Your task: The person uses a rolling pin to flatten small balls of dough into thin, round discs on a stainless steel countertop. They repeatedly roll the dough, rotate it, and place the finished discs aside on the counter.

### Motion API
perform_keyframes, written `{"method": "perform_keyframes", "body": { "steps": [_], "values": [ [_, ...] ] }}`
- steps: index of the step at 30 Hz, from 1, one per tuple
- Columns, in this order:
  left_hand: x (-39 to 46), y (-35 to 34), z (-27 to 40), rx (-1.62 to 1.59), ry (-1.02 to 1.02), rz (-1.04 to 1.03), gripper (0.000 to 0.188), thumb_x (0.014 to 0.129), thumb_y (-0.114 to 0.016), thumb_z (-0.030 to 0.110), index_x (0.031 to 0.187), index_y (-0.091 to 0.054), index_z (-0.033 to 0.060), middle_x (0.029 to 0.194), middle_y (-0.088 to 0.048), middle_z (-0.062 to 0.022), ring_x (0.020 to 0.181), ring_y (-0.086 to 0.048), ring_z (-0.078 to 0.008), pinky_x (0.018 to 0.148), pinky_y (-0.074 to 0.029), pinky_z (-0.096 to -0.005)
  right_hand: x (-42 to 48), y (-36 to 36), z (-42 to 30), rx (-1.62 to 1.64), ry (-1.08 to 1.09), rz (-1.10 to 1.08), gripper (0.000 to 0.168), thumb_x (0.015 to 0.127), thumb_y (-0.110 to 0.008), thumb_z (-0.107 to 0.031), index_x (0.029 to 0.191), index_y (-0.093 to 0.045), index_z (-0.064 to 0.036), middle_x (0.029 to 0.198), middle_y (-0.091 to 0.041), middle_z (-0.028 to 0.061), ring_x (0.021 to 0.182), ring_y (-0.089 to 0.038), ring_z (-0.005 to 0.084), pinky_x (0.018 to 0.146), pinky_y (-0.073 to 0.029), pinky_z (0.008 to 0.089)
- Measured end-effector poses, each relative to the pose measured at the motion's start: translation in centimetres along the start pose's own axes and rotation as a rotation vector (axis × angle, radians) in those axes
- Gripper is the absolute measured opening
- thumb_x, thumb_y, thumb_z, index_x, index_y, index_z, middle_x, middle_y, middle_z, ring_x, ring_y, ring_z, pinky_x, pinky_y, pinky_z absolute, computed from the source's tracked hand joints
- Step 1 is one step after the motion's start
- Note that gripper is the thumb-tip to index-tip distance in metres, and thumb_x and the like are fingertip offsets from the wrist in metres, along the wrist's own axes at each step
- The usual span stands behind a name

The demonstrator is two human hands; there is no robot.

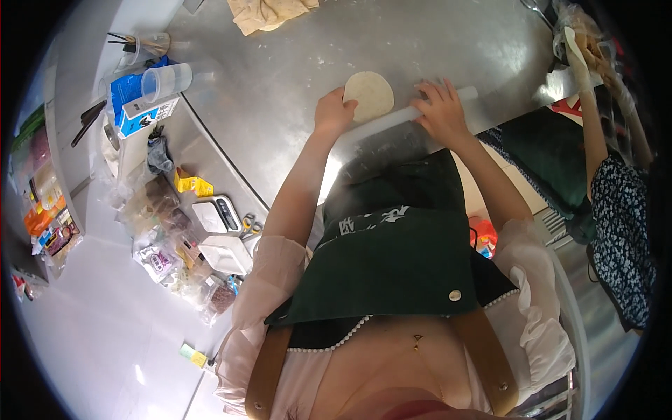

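Observation:
A flat round of dough (369, 95) lies on the stainless steel worktop (273, 105) before me. My left hand (336, 111) holds its left edge, with the thumb on top. Just on my side of the round is a white rolling pin (386, 122), set at a slant. My right hand (441, 113) is over the pin's right part, palm on it and fingers spread past it. The pin's far right end shows beyond that hand. Flour dusts the steel around the dough.
At the top lies a tan cloth (270, 13). A plastic cup (167, 82) and a carton (147, 115) stand left. Nearer are a kitchen scale (217, 214), scissors (251, 226) and bagged ingredients (157, 261). On the right, a co-worker's gloved hands (585, 52) hold a pale flat piece.

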State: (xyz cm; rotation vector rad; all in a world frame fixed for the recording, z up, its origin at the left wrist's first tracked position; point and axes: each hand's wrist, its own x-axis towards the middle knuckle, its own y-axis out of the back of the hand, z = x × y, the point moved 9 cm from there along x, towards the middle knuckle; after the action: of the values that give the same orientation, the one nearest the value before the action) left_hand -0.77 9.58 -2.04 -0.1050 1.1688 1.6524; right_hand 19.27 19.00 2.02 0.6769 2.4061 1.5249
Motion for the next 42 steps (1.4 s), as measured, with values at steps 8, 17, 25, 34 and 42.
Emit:
{"method": "perform_keyframes", "body": {
  "steps": [8, 17, 25, 34, 42],
  "values": [
    [1.7, -0.6, -2.5, -0.226, -0.007, 0.001, 0.024, 0.084, -0.065, 0.021, 0.096, -0.065, 0.0003, 0.076, -0.064, -0.0123, 0.07, -0.059, -0.0237, 0.067, -0.048, -0.0351, 4.3, -1.5, 0.1, -0.143, -0.201, 0.184, 0.036, 0.082, -0.066, -0.031, 0.109, -0.061, -0.008, 0.132, -0.049, 0.0147, 0.124, -0.046, 0.0319, 0.108, -0.029, 0.0527],
    [3.6, -0.7, -1.5, -0.583, -0.004, -0.015, 0.023, 0.086, -0.065, 0.015, 0.099, -0.067, -0.0044, 0.083, -0.065, -0.0048, 0.073, -0.056, -0.0112, 0.065, -0.045, -0.0272, 6.5, -3.0, 0.6, -0.24, -0.383, 0.169, 0.047, 0.088, -0.053, -0.027, 0.131, -0.051, -0.008, 0.143, -0.042, 0.0155, 0.131, -0.04, 0.032, 0.108, -0.027, 0.0524],
    [3.9, 0.0, 1.2, -0.221, -0.162, -0.111, 0.026, 0.076, -0.069, 0.02, 0.094, -0.07, 0.0002, 0.08, -0.068, -0.0147, 0.071, -0.064, -0.0244, 0.065, -0.048, -0.035, 5.8, -3.9, 0.2, -0.242, -0.36, 0.062, 0.052, 0.092, -0.047, -0.034, 0.137, -0.044, -0.008, 0.147, -0.037, 0.0143, 0.136, -0.033, 0.0314, 0.112, -0.02, 0.0516],
    [-0.9, 0.7, 5.2, 0.188, -0.375, 0.221, 0.017, 0.08, -0.066, 0.017, 0.088, -0.064, 0.0026, 0.081, -0.066, -0.0183, 0.08, -0.063, -0.0373, 0.071, -0.05, -0.0443, -2.0, -2.4, -1.6, -0.09, -0.009, 0.196, 0.046, 0.069, -0.073, -0.03, 0.109, -0.061, -0.012, 0.131, -0.053, 0.01, 0.122, -0.048, 0.0272, 0.107, -0.034, 0.0446],
    [0.3, 0.1, 2.8, 0.068, -0.176, 0.108, 0.014, 0.082, -0.064, 0.011, 0.092, -0.064, 0.0014, 0.086, -0.066, -0.0177, 0.082, -0.063, -0.0366, 0.07, -0.049, -0.0422, -2.6, 0.2, 0.2, -0.067, 0.13, 0.062, 0.043, 0.063, -0.079, -0.027, 0.099, -0.06, -0.013, 0.118, -0.055, 0.0079, 0.118, -0.049, 0.0258, 0.108, -0.033, 0.0458]
  ]
}}
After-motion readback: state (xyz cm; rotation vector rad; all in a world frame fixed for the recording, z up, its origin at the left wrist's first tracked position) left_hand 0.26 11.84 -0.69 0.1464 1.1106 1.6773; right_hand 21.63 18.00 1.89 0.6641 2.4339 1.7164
